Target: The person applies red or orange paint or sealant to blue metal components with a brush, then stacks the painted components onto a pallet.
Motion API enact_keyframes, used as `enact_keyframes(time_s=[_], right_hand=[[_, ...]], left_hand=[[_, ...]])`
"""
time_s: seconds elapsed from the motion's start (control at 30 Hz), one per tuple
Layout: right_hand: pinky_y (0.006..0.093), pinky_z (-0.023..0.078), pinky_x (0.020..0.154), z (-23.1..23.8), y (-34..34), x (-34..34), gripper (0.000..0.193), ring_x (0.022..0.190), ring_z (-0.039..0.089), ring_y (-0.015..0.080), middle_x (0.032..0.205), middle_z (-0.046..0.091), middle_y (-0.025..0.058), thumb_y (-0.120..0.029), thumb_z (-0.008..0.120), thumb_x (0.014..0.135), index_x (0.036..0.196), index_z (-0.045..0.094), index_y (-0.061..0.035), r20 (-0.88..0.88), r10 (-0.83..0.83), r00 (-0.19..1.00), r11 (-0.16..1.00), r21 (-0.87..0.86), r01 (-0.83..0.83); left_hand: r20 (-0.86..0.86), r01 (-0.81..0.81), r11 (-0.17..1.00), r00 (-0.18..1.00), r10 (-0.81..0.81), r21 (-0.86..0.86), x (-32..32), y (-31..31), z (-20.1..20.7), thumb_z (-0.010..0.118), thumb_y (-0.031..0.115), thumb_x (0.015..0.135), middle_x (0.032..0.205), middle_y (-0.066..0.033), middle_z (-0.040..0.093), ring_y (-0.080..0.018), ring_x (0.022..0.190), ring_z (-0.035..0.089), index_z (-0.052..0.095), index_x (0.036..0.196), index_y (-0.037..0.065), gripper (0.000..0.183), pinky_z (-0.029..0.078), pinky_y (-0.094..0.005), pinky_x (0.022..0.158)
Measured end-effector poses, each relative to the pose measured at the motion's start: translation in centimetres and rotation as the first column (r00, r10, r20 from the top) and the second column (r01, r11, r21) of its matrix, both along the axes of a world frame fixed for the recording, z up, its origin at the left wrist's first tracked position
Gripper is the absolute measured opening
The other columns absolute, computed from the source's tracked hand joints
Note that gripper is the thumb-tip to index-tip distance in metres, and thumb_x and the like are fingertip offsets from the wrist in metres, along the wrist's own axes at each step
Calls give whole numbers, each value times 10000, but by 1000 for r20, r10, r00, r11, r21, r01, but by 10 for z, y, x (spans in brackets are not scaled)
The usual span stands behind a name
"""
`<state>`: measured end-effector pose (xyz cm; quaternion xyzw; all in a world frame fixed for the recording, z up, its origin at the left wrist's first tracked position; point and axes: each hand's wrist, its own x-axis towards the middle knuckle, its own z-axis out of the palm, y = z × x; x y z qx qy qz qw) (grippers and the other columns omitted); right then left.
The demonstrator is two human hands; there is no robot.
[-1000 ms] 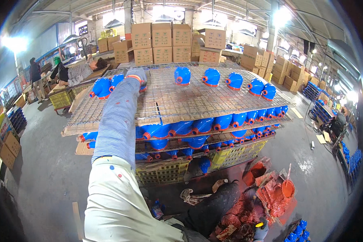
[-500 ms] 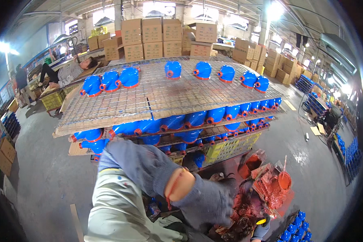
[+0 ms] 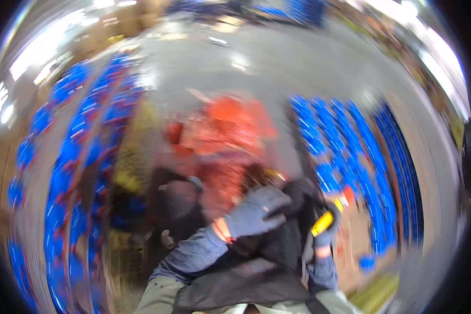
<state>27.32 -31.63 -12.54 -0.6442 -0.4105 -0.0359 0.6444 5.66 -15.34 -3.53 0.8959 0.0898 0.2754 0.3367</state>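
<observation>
1. Left hand [image 3: 257,211]: grey cloth glove, matt and soft-looking.
2. Right hand [image 3: 334,225]: matt grey cloth glove.
3. Yellow-handled tool [image 3: 322,223]: handle smooth, seemingly plastic; its red tip too blurred to judge.
4. Blue castings or mouldings [image 3: 369,157]: smooth and glossy with bright highlights; metal or plastic, cannot tell.
5. Red paint-covered heap [image 3: 227,136]: wet-looking gloss, rough and lumpy nearer the person.
6. Brown cardboard [image 3: 350,238]: matt paper board, red-smeared.
7. Black apron [image 3: 246,285]: dull cloth.
8. Pale sleeve [image 3: 159,296]: matt, creased cloth.
9. Grey floor [image 3: 267,68]: smooth, with shiny patches.
</observation>
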Motion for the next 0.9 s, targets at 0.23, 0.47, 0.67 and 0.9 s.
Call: enact_keyframes(time_s=[0.23, 0.47, 0.67, 0.9], right_hand=[[376, 503, 891, -87, -89, 29, 260, 1013, 653, 291, 1093, 675, 137, -74, 657, 860, 1112, 593, -66, 34, -387, 922, 868, -325, 376], [379, 491, 817, -183, -47, 96, 364, 926, 617, 284, 982, 613, 126, -146, 718, 837, 1131, 509, -100, -339, -601, 723, 785, -419, 456], [332, 508, 751, -240, 79, 187, 616, 859, 610, 221, 1022, 604, 138, -242, 809, 777, 1240, 435, -85, -538, -671, 511, 741, -513, 433], [462, 493, 889, -262, 107, 204, 699, 1086, 622, 373, 1170, 626, 215, -478, 711, 789, 1296, 467, -64, -329, -810, 485, 529, -768, 362]], left_hand=[[77, 37, 942, 995, -66, 333, 82, -34, -89, 681, 229, 795, 1281, -102, 564, -347, 1284, 448, 651, 1165, 133, 383, 298, -548, 1089], [17, 20, 939, 999, -27, 343, 69, -25, -125, 631, 288, 832, 1336, -80, 536, -351, 1315, 403, 670, 1178, 169, 368, 235, -568, 1108], [48, 0, 951, 999, -16, 308, 68, -25, -132, 592, 322, 842, 1282, -66, 570, -322, 1300, 429, 676, 1184, 204, 371, 217, -552, 1116], [-16, -4, 957, 1000, 9, 290, 58, -20, -139, 628, 316, 836, 1325, -55, 567, -304, 1307, 445, 661, 1214, 218, 392, 240, -530, 1128]])
